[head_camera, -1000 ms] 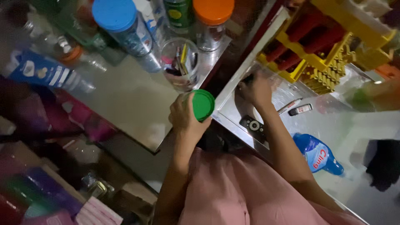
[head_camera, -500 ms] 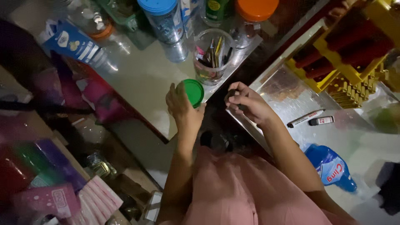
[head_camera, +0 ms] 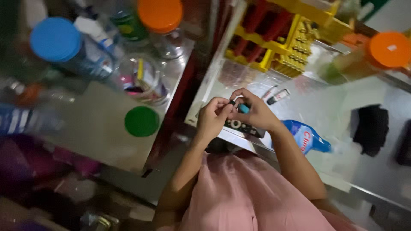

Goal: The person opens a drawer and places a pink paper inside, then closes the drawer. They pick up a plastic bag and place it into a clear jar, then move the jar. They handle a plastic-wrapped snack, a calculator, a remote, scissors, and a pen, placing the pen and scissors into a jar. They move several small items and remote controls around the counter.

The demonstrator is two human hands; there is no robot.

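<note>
Over the near edge of the steel table (head_camera: pixel 325 115), I hold both hands together above a black remote control (head_camera: pixel 242 126) that lies flat on the surface. Left hand (head_camera: pixel 212 119): fingers curled, tips pinching a small dark item (head_camera: pixel 232 103) from the left. Right hand (head_camera: pixel 257 113): fingers curled, pinching the same item from the right, w/ a small teal piece (head_camera: pixel 243 108) showing between thumb and fingers. Item is too small and dim to ID; could be a cap or battery, can't tell.

Procedure, as I judge it:
1. Keep both pinches close to the tips; item is small, so a palm grip would hide it.
2. Work directly over the table, not over the dark gap to the left, so a dropped part stays retrievable.
3. Steady wrists vs. the table edge if needed.
4. Light is poor; bring item closer before twisting or pulling.

Count, visible qty:
- green lid (head_camera: pixel 141 121): 1, lying flat on the left table, well apart from hands.
- orange-lidded jars: 2 (one top centre (head_camera: pixel 160 17), one far right (head_camera: pixel 388 49)).
- blue-lidded jar (head_camera: pixel 56 39): 1.
- clear cup of pens (head_camera: pixel 143 81): 1.
- markers (head_camera: pixel 276 95) beyond my hands: 2.
- blue spray bottle (head_camera: pixel 306 137): 1, on its side near my right forearm.
- yellow rack (head_camera: pixel 287 38): 1.
</note>
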